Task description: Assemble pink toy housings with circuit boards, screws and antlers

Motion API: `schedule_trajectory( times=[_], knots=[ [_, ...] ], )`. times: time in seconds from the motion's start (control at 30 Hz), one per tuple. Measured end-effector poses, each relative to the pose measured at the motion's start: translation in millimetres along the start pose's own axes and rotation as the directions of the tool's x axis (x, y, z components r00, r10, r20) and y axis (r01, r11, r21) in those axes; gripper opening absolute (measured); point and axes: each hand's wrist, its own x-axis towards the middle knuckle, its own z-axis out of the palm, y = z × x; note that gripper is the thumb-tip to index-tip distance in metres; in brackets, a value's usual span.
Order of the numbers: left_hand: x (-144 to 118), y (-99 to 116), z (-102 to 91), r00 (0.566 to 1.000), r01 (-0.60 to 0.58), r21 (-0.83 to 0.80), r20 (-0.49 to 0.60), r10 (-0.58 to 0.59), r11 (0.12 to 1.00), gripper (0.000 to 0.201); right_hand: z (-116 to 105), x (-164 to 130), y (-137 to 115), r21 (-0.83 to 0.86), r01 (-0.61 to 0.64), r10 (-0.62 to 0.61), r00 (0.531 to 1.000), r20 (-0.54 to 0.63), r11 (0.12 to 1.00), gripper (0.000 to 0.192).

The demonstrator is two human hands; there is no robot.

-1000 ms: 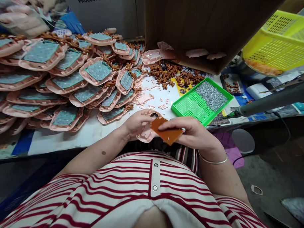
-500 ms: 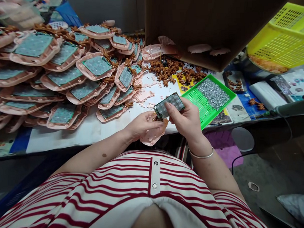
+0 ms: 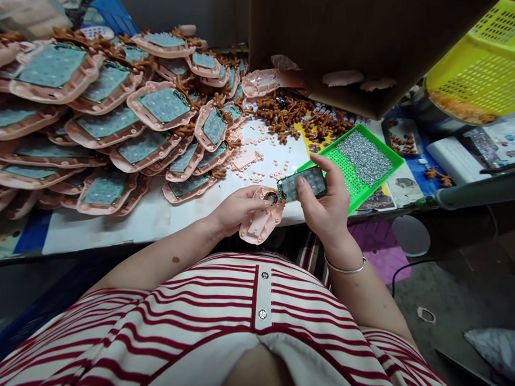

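My left hand (image 3: pixel 236 209) holds a pink plastic shell (image 3: pixel 261 222) at the near edge of the white table (image 3: pixel 157 219). A small round part sits at the shell's top end, under my left fingertips. My right hand (image 3: pixel 325 204) grips a small green circuit board (image 3: pixel 303 183) covered with a grey button pad, face up, just right of the shell and touching its top end. A thin bangle circles my right wrist.
A big pile of pink shells with boards fitted (image 3: pixel 111 113) fills the table's left. Brown rubber parts (image 3: pixel 288 116) and pink buttons (image 3: pixel 260 159) lie behind my hands. A green tray of screws (image 3: pixel 358 161), a cardboard box (image 3: pixel 362 37), a yellow basket (image 3: pixel 476 67) and a powered screwdriver (image 3: pixel 477 188) are at right.
My right hand turned the board over, from brown back side up to button-pad side up, and brought it level against the shell's top. My left hand kept hold of the shell.
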Motion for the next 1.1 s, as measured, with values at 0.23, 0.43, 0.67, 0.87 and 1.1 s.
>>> schedule_trajectory(
  times=[0.23, 0.43, 0.67, 0.87, 1.1],
  knots=[
    [1.1, -3.1, -2.0, 0.999, 0.042, -0.042, -0.032, -0.044, 0.998, 0.027, 2.5, 1.5, -4.8, -0.032, 0.07, -0.068, 0.995, 0.071, 0.997, 0.038],
    [0.1, -7.2, -5.1, 1.0, 0.013, -0.02, -0.016, -0.013, 1.0, 0.036, 3.0, 2.1, -3.6, -0.005, 0.123, -0.122, 0.988, 0.096, 0.992, 0.039],
    [-0.7, -8.4, -6.7, 1.0, -0.022, 0.032, -0.018, 0.022, 0.999, 0.042, 0.9, 2.5, -7.9, 0.043, 0.188, -0.19, 0.981, 0.045, 0.981, 0.039],
    [-3.2, -5.1, -6.3, 0.999, 0.014, 0.096, 0.049, -0.019, 0.995, 0.042, 0.6, 3.0, -11.0, 0.081, 0.173, -0.178, 0.982, 0.068, 0.982, 0.035],
    [-3.0, -5.8, -7.3, 0.999, 0.014, 0.111, -0.036, -0.01, 0.994, 0.025, 0.2, 3.5, -13.9, 0.147, 0.166, -0.178, 0.982, 0.07, 0.975, 0.029]
  ],
)
